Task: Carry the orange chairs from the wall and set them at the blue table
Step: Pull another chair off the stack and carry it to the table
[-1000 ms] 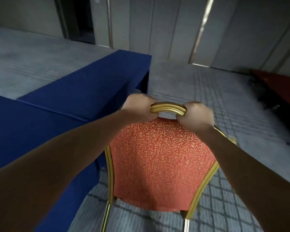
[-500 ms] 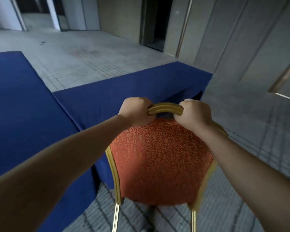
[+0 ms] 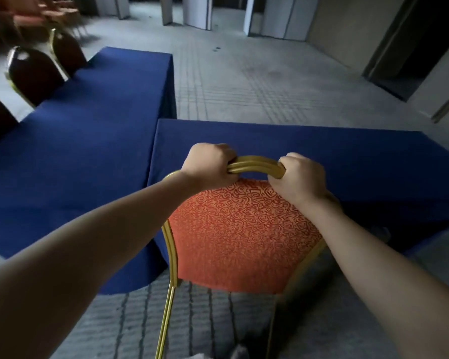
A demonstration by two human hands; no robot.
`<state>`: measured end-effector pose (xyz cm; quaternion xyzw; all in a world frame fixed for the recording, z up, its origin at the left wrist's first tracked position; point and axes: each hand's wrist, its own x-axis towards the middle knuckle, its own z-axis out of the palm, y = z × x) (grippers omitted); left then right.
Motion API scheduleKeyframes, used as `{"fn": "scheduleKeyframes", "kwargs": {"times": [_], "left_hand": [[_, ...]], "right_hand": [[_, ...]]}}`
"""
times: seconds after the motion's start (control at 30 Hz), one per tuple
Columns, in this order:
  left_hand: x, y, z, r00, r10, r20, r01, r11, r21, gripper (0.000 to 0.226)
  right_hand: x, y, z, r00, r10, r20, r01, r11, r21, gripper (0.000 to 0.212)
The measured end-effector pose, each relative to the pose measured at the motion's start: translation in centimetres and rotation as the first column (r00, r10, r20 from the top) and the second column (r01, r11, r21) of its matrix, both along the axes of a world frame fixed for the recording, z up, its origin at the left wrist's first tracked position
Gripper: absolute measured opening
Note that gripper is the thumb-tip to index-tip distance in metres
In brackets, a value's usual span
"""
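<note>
An orange chair [image 3: 244, 234] with a patterned back and gold frame stands right in front of me, its back towards me. My left hand [image 3: 208, 164] and my right hand [image 3: 298, 177] both grip the gold top rail, a short gap between them. The chair faces the near edge of a blue-clothed table [image 3: 309, 143]. Its seat and front legs are hidden behind the backrest. A second blue table [image 3: 88, 130] adjoins on the left.
Dark-looking chairs [image 3: 34, 71] with gold frames stand along the far side of the left table. Grey patterned carpet [image 3: 257, 81] stretches beyond the tables to pillars and a dark doorway [image 3: 412, 40] at the right.
The view has swung left and the chair has come square to the near blue table's edge. Both hands keep the same grip on the top rail.
</note>
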<state>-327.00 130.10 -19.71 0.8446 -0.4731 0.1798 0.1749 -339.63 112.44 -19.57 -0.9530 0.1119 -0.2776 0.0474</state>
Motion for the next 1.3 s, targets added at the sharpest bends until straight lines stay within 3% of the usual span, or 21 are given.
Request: {"fn": "scheduleKeyframes", "kwargs": {"times": [0.3, 0.5, 0.73, 1.1, 1.3], "left_hand": [[-0.2, -4.2, -5.8, 0.995, 0.099, 0.002, -0.099, 0.995, -0.002, 0.032], [-0.5, -7.5, -5.5, 0.992, 0.122, -0.026, -0.119, 0.988, 0.101, 0.041], [-3.5, -7.6, -6.6, 0.971, 0.105, -0.214, -0.077, 0.987, 0.138, 0.039], [-5.7, -7.4, -5.9, 0.862, 0.203, -0.465, -0.093, 0.964, 0.249, 0.046], [-3.2, -8.7, -5.1, 0.836, 0.251, -0.489, -0.144, 0.959, 0.245, 0.046]], "right_hand": [[3.5, -7.0, -5.6, 0.971, 0.237, -0.014, -0.237, 0.971, 0.036, 0.039], [2.5, -9.7, -5.8, 0.977, 0.210, -0.022, -0.207, 0.973, 0.101, 0.040], [-0.6, -9.9, -7.0, 0.969, 0.218, -0.119, -0.200, 0.968, 0.150, 0.039], [-2.7, -9.5, -7.0, 0.939, 0.271, -0.214, -0.217, 0.946, 0.242, 0.037], [0.0, -10.7, -5.5, 0.911, 0.303, -0.281, -0.214, 0.927, 0.308, 0.040]]}}
